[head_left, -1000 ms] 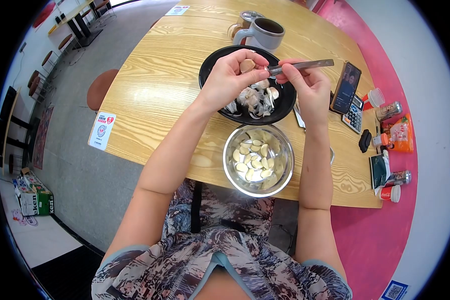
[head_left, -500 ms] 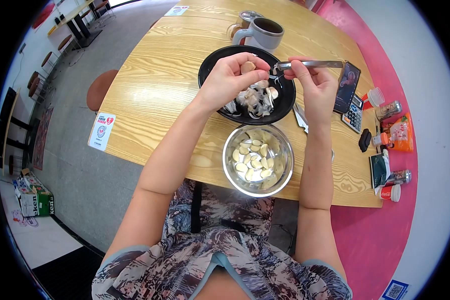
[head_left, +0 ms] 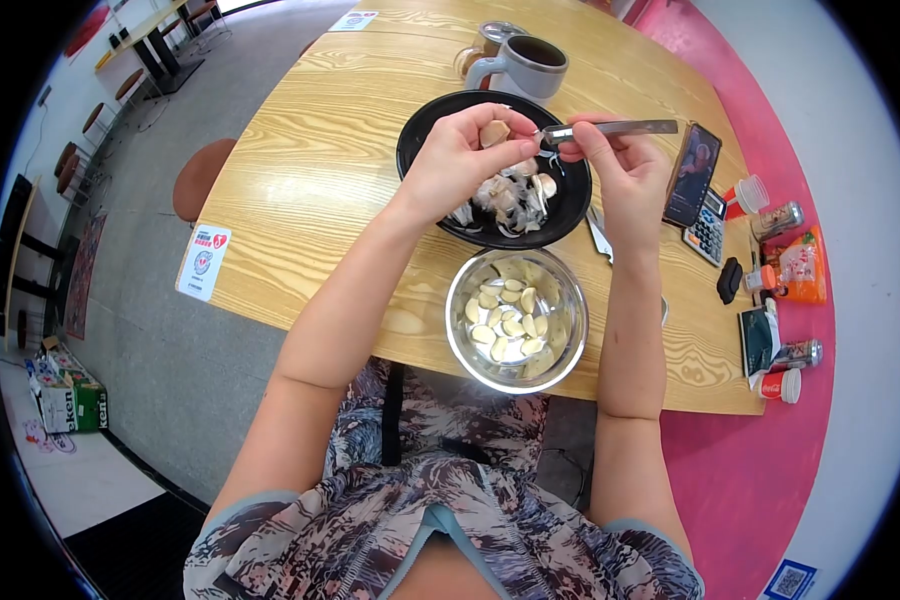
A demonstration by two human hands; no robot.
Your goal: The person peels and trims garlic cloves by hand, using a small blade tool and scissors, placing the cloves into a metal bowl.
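L forearm's slanting fwd & inward, palm side of L hand (head_left: 467,150) turning in over the black bowl (head_left: 573,203), fingers curling narrow & holding a garlic clove (head_left: 494,133), thumb & index nearly meeting. R forearm's running almost straight fwd, R hand (head_left: 625,165) closing on a metal tool (head_left: 620,128), its handle pointing R, its other end reaching the L fingertips.

Rm & surface, L to R: green box (head_left: 75,405) sitting on the floor far L of the hands, brown stool (head_left: 203,180) standing by the wood table (head_left: 320,150), sticker (head_left: 204,263) showing nr the table's L edge. Gray mug (head_left: 537,68) & glass jar (head_left: 497,38) standing just beyond the hands. Knife (head_left: 600,235) lying partly under the R forearm. Phone (head_left: 692,175) leaning upright R of the R hand, calculator (head_left: 707,235) lying beside it, orange pkt (head_left: 802,265) resting farther R.

Clove's sitting in the L hand, L of the tool; more garlic & skins (head_left: 510,205) are lying below both hands in the black bowl. Steel bowl (head_left: 457,345) w/ peeled cloves (head_left: 511,327) is sitting nearer the body, btwn the forearms.
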